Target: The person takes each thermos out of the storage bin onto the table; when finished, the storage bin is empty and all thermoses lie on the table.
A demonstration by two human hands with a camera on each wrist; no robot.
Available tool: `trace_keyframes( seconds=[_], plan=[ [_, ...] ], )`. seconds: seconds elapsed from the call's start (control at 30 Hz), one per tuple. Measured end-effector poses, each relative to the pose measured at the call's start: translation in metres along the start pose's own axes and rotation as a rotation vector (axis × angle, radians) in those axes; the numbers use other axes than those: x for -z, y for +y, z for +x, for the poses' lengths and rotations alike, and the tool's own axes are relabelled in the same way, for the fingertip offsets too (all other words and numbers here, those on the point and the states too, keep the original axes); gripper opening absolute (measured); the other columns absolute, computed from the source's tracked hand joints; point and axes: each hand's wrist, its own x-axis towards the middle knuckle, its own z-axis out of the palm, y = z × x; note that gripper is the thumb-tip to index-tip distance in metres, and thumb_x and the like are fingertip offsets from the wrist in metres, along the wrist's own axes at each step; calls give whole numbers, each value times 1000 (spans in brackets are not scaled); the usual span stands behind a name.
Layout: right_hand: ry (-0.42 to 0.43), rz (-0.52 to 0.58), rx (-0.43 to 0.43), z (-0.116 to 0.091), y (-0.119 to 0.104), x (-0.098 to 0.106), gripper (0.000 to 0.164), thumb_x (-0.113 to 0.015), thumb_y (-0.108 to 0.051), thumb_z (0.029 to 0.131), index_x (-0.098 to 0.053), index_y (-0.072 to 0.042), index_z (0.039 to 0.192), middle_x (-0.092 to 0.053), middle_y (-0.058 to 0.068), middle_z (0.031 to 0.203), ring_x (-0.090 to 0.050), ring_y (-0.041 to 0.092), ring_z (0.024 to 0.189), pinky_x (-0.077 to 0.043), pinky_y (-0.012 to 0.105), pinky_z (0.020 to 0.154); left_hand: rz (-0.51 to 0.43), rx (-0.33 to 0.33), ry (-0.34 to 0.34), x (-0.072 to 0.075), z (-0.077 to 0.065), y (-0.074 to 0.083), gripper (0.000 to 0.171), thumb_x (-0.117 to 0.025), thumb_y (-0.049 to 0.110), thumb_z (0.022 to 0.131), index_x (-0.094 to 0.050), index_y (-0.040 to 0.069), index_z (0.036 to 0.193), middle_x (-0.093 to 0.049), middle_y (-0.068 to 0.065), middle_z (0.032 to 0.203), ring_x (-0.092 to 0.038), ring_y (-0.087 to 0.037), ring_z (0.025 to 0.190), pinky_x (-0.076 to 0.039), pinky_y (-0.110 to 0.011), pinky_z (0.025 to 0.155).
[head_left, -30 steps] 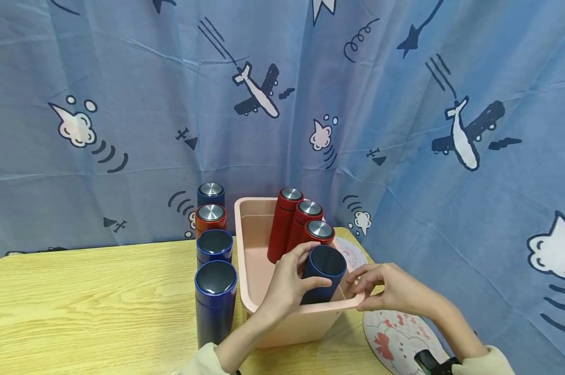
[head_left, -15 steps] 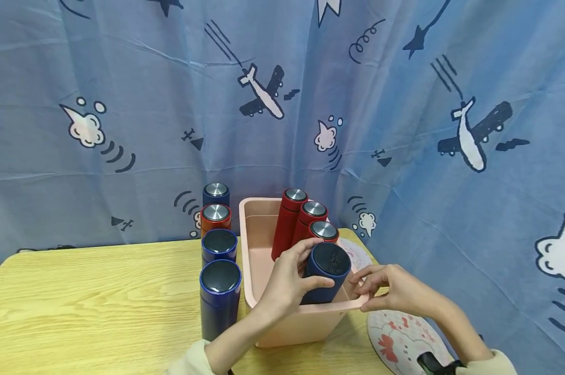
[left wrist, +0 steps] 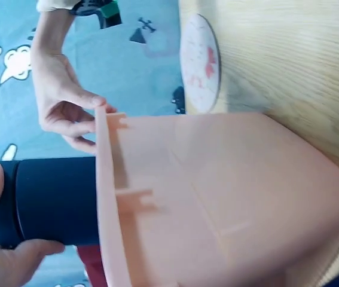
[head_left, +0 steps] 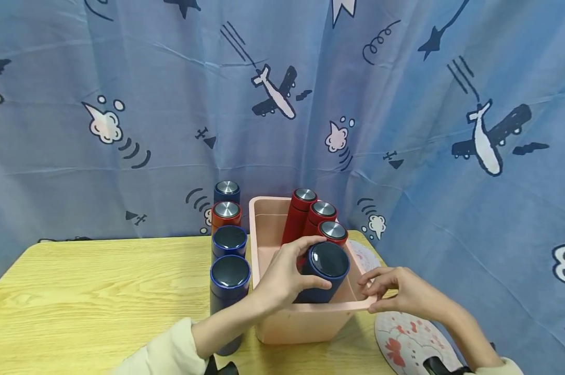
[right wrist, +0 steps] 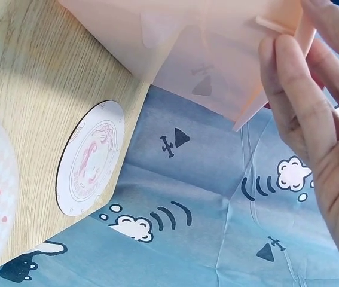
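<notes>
Currently my left hand [head_left: 279,278] has a navy thermos bottle [head_left: 323,281], thumb on the near side, fingers round the far side, up by the black-topped lid [head_left: 329,259]. Grip is about as wide as the bottle. Bottle is at the near end of the peach plastic bin [head_left: 317,308], lid above the rim, lower part inside; can't tell if its base touches the bin floor.

My right hand [head_left: 406,292] pinches the bin rim at the near right corner, thumb outside, fingers inside; narrow grip.

Also in the bin: three red thermos bottles [head_left: 298,216] with steel-topped lids, in a line toward the far end, looking slanted in the head view. Left of the bin, a row on the wood-grain table [head_left: 123,291]: two blue bottles [head_left: 230,278] with black tops nearest, then an orange bottle [head_left: 226,213], then a blue steel-topped bottle [head_left: 227,193] farthest. Two round printed mats [right wrist: 91,158] lie right of the bin. Blue airplane-print curtain [head_left: 155,114] behind and to the right.
</notes>
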Motion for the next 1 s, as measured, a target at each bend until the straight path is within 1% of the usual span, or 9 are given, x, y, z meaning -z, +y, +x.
trace_keyframes(
  seconds=[0.13,0.3,0.37,0.43,0.6,0.7,0.77,0.93,1.0],
  plan=[
    [-4,12,-6,1,0,0,21,-77,-20,81,-75,-4,95,-65,20,108,-59,5,93,-57,26,64,30,29,-28,6,0,-3,66,-81,-1,73,-53,2,132,-62,-11,126,-61,-26,113,-50,-32,93],
    [-7,16,-13,1,0,0,22,-77,-20,81,-75,-3,95,-65,20,108,-59,4,93,-57,26,65,-11,54,-49,12,2,-8,65,-80,-2,74,-52,2,133,-61,-11,128,-60,-26,114,-49,-37,95],
    [-9,20,-15,1,0,0,21,-77,-20,81,-75,-4,95,-64,21,109,-59,4,93,-57,26,65,-18,56,-53,12,3,-8,65,-79,-2,74,-52,2,133,-60,-11,129,-60,-25,115,-48,-37,96],
    [-10,23,-14,0,1,0,20,-76,-20,82,-75,-4,95,-64,21,109,-59,4,93,-57,27,66,-21,54,-59,13,4,-6,65,-79,-3,74,-53,2,133,-60,-11,129,-61,-25,113,-50,-36,95],
    [2,23,-14,-3,2,1,16,-76,-20,82,-75,-8,94,-63,20,110,-58,1,97,-57,28,66,-15,38,-72,16,9,6,63,-79,-4,73,-55,1,131,-65,-12,122,-62,-22,111,-51,-31,91],
    [8,23,-11,-4,2,1,18,-76,-20,82,-75,-7,94,-64,20,110,-58,1,98,-57,27,67,-22,46,-70,22,13,17,62,-79,-4,74,-55,1,131,-67,-12,118,-62,-21,111,-50,-31,93],
    [12,24,-9,-3,2,1,19,-76,-20,82,-75,-6,95,-64,20,110,-58,2,98,-57,27,66,-27,62,-64,28,15,25,63,-78,-3,75,-54,3,133,-67,-11,117,-62,-20,110,-51,-31,91],
    [19,24,14,-3,3,0,22,-76,-21,81,-75,-3,94,-65,20,108,-58,3,97,-57,26,66,-89,110,-51,41,19,40,66,-76,-4,77,-52,7,137,-67,-10,118,-63,-19,109,-53,-30,87],
    [19,26,20,-3,3,-1,21,-76,-21,81,-75,-4,93,-65,19,107,-58,3,97,-57,26,67,-125,115,-56,46,20,44,66,-74,-6,78,-50,6,138,-66,-12,120,-62,-20,111,-52,-31,91]
  ],
)
